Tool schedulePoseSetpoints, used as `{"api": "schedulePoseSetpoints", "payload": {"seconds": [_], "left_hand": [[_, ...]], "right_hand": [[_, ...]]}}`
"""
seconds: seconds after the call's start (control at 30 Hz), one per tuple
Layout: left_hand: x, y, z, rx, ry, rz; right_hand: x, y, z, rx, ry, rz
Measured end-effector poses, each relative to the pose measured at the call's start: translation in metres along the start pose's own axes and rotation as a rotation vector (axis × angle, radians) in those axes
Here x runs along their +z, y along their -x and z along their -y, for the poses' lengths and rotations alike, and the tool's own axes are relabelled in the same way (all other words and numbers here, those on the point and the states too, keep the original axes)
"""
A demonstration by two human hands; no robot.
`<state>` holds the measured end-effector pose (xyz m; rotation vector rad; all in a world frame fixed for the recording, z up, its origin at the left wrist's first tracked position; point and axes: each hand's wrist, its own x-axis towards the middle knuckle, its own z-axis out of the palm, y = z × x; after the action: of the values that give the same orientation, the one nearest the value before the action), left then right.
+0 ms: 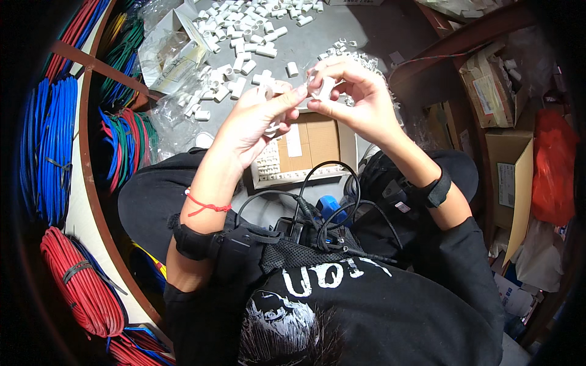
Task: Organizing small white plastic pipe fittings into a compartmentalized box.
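Observation:
My left hand grips several white plastic pipe clips, some partly hidden by the fingers. Close beside it, its fingers nearly touching the other's, my right hand holds a white plastic clip between thumb and fingers. Below both hands lies an open cardboard box with rows of small white clips along its left and lower sides. Beyond the hands, white plastic pipe fittings are scattered over the grey floor. A heap of small white clips lies behind my right hand, partly covered by it.
Shelves on the left hold blue cable coils and a red cable coil. An opened white carton stands at the upper left. On the right are cardboard boxes and a red plastic bag. Black cables loop over my lap.

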<state>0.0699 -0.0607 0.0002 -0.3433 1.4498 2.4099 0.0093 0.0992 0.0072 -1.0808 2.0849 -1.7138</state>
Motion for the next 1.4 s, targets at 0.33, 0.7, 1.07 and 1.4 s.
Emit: {"api": "schedulePoseSetpoints", "payload": {"seconds": [0.33,0.7,1.07,1.4], "left_hand": [[-0.001,0.003,0.003,-0.069,0.276,0.233],[0.003,0.004,0.003,-0.076,0.160,0.099],[-0.003,-0.005,0.006,-0.073,0.249,0.000],[-0.004,-0.001,0.007,-0.042,0.017,-0.170]], "right_hand": [[0.003,0.000,0.000,-0.182,-0.002,0.013],[0.000,0.000,0.004,-0.050,-0.057,0.057],[-0.014,-0.006,-0.015,0.076,0.137,-0.135],[-0.002,-0.009,-0.010,-0.084,0.122,0.096]]}}
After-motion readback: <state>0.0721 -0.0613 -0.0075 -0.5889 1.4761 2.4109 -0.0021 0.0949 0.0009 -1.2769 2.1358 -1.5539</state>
